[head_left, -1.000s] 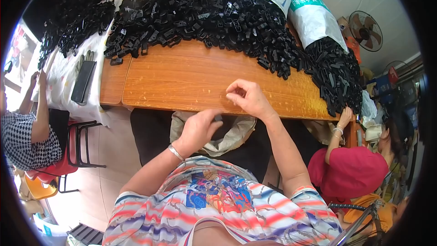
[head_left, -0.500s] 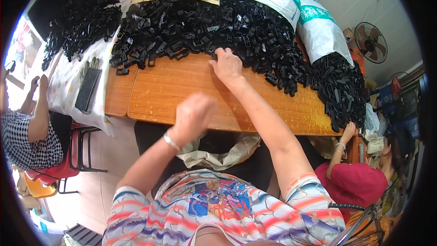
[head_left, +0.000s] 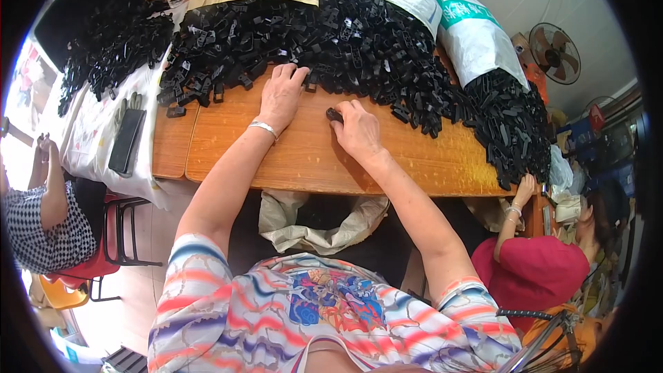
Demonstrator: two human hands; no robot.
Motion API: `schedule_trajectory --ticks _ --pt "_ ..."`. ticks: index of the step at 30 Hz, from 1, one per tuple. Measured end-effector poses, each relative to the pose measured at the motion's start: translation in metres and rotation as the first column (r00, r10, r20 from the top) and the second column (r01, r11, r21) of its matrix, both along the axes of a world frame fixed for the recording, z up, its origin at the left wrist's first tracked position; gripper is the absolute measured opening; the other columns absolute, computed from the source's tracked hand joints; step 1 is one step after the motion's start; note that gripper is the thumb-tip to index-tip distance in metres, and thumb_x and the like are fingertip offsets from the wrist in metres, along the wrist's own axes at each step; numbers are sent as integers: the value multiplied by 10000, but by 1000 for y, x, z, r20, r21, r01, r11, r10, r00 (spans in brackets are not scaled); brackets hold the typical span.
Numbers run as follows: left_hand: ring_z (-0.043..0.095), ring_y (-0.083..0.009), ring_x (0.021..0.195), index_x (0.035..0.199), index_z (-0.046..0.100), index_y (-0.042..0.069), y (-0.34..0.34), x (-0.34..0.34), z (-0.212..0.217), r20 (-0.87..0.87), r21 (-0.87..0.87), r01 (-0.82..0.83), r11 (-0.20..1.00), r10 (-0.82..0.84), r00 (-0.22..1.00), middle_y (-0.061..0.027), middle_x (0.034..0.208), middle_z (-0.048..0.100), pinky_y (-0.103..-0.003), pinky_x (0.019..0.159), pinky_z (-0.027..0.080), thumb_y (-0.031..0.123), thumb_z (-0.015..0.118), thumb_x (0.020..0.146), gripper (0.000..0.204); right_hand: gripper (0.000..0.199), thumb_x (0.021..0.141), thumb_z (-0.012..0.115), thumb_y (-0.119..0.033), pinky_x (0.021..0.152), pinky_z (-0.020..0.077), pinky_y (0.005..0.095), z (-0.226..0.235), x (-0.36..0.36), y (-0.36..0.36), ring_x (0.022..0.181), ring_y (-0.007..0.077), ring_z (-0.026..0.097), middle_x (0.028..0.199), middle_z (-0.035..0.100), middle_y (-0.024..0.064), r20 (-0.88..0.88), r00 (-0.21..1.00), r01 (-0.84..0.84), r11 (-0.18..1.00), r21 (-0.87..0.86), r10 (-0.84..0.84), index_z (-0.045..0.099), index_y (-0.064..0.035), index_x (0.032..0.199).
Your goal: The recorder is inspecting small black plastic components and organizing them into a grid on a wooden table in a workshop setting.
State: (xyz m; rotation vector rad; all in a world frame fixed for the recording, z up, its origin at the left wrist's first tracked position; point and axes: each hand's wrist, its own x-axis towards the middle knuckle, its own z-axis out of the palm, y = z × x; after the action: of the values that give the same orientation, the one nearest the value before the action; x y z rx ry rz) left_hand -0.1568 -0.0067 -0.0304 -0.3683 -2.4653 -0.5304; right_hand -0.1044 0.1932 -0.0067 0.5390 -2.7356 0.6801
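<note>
Pinched in the right hand [head_left: 359, 130] is a black part [head_left: 333, 115] — left hand [head_left: 281, 97] at the pile [head_left: 376, 52], grip unclear.

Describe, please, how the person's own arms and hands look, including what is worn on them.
The left hand and right hand are ungloved. A silvery bracelet circles the left wrist only. The short sleeves are white with wavy coral, blue and purple stripes.

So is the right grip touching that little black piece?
Touching. The head view shows the right grip pinching the little black piece at its thumb side, with no gap between them.
</note>
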Motion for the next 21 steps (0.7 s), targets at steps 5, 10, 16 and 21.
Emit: schedule_trajectory --ticks 5,10,16,21 --pt "558 -315 1124 1158 638 101 12 41 14 4 101 257 961 -259 966 -95 1181 621 -397 934 494 16 675 783 386 220 778 737 -95 727 528 419 4 30 15 836 346 657 944 650 134 9 998 -56 997 -54 57 675 -43 982" --pt "579 -304 1107 1172 644 84 11 57 23 -67 136 290 947 -284 957 -94 1098 676 -399 943 483 15 672 788 392 221 777 740 -93 715 528 409 8 47 20 813 331 659 927 650 131 33 995 -91 994 -62 93 675 -35 980" --pt "673 -169 916 1208 613 33 23 80 37 126 876 93 474 -411 903 -90 1042 697 -272 796 538 81 655 919 295 220 764 743 -28 640 529 350 35 61 18 737 268 658 909 639 109 -3 988 -154 972 -176 156 664 -17 969" --pt "652 -117 924 1198 614 11 15 108 47 160 978 -210 17 -708 687 -64 1079 676 -258 816 546 179 583 997 264 239 743 744 -17 630 523 362 62 70 16 749 266 653 908 619 86 -106 965 -261 928 -267 240 657 -60 961"
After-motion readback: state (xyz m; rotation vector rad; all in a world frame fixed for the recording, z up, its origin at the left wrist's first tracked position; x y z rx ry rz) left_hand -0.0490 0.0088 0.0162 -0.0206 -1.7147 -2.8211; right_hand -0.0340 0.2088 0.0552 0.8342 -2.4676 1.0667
